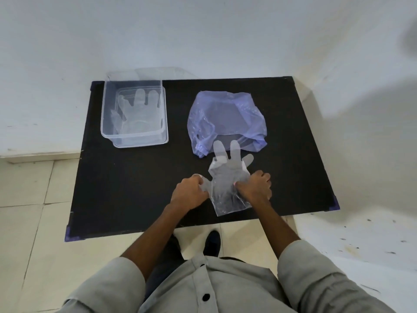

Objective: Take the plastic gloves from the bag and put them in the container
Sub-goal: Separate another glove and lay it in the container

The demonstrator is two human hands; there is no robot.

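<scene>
A clear plastic glove [228,177] lies flat on the black table [135,188], fingers pointing toward the purple bag [225,118] and overlapping its near edge. The left hand [189,190] pinches the glove's thumb side with fingers closed on the film, while the right hand [255,186] presses fingers curled onto the opposite edge (whether it grips or merely pins the film is unclear). A second glove [137,109] lies inside the transparent container [106,118] at the table's far-left corner, well apart from the bag.
</scene>
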